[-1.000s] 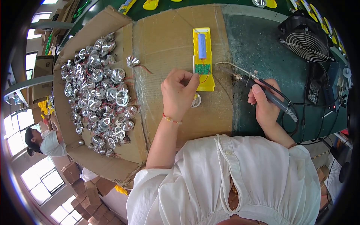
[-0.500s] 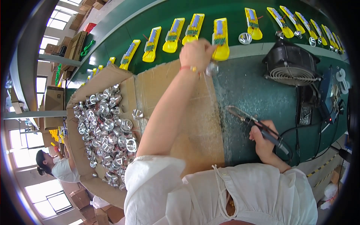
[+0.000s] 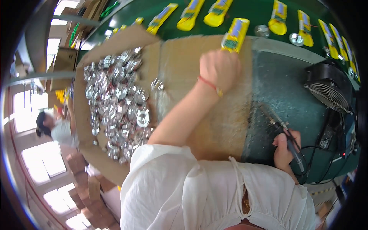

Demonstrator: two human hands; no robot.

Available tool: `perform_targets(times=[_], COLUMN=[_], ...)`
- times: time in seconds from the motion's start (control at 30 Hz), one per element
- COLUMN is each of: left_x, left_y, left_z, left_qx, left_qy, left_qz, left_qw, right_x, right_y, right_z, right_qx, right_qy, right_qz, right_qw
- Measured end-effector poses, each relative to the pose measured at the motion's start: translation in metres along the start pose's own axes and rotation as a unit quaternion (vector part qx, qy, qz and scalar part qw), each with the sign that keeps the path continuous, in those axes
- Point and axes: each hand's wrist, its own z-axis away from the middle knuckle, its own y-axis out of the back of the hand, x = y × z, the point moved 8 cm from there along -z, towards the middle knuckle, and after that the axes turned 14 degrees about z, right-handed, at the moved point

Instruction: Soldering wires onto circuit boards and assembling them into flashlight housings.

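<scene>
A heap of shiny silver metal caps (image 3: 115, 103) lies on flattened cardboard (image 3: 180, 65). A black fan (image 3: 329, 88) stands at the right. Another person (image 3: 53, 128) sits far left, beside bright windows (image 3: 34, 165).

Left hand (image 3: 219, 69) drawn back toward the body, grip apparently on yellow piece (image 3: 234, 35)

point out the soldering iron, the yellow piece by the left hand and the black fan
soldering iron (image 3: 285, 132), head view, on its dark shaft above the right hand's grip
yellow piece (image 3: 234, 35), head view, on its middle, just above the left hand
black fan (image 3: 329, 89), head view, on its round wire grille
</scene>
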Motion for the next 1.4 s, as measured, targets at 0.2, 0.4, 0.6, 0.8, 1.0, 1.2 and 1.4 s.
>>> perform_targets(times=[0.2,0.4,0.6,0.8,1.0,1.2,1.4], left_x=[0.020,-0.096,-0.113,-0.096,-0.062,-0.046,-0.042], left_y=[0.030,0.090,0.050,0.055,0.018,-0.007,-0.012], left_z=[0.142,0.162,0.144,0.144,0.189,0.199,0.191], left_qx=[0.089,0.196,0.129,0.162,0.107,0.077,0.092], left_qy=[0.003,0.121,-0.045,-0.053,0.200,0.280,0.283], left_qz=[0.166,0.050,-0.163,-0.136,0.549,0.581,0.586], left_qw=[0.982,0.972,0.977,0.976,0.804,0.760,0.753], right_x=[-0.012,-0.013,-0.022,-0.026,-0.046,-0.067,-0.064], right_y=[-0.005,-0.003,-0.007,-0.009,-0.014,-0.048,-0.054], right_z=[-0.009,-0.007,-0.009,-0.002,0.015,0.029,0.027], right_qx=[0.013,0.044,0.033,0.018,-0.039,-0.109,-0.095], right_qy=[0.033,0.042,0.032,0.032,0.030,0.128,0.130], right_qz=[0.016,0.006,-0.045,-0.056,-0.019,0.045,0.093], right_qw=[0.999,0.998,0.998,0.998,0.999,0.985,0.983])
